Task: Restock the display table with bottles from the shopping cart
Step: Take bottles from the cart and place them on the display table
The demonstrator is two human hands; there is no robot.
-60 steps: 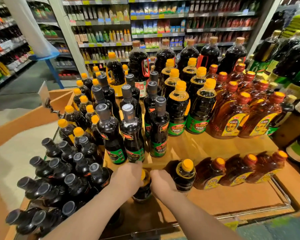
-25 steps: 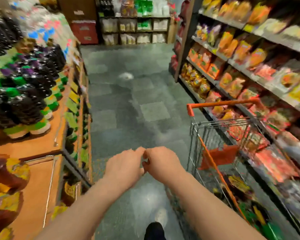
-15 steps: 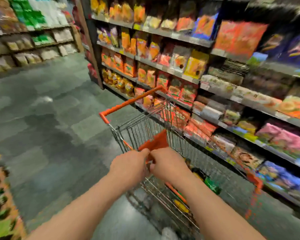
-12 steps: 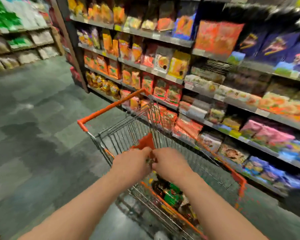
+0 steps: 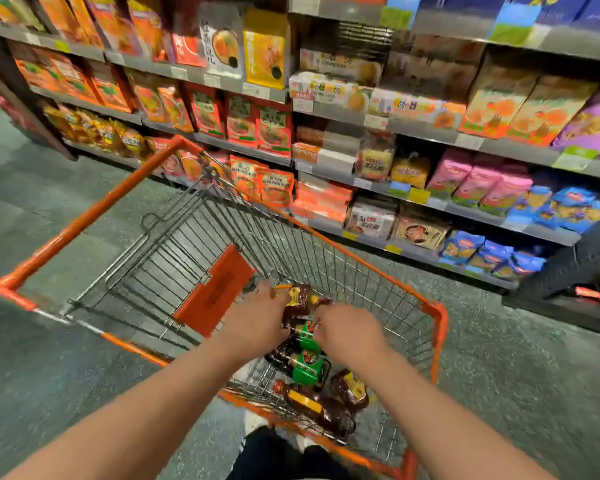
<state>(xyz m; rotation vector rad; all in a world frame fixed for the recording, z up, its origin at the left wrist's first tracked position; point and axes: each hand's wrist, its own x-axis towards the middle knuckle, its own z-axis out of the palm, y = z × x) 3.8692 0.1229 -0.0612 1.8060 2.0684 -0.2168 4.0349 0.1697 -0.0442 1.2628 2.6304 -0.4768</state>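
Hands reach into the orange-rimmed wire shopping cart (image 5: 439,327) — left hand (image 5: 257,320) and right hand (image 5: 349,329) flank a dark yellow-labelled bottle (image 5: 300,299) near its far end; whether either grips cannot be told.

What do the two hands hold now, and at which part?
It cannot be told. Both the left hand and right hand reach a dark bottle in the cart; any grip is hidden.

My one head view looks steeply down from close above into the shopping cart (image 5: 437,327), shelves (image 5: 430,133) far behind.
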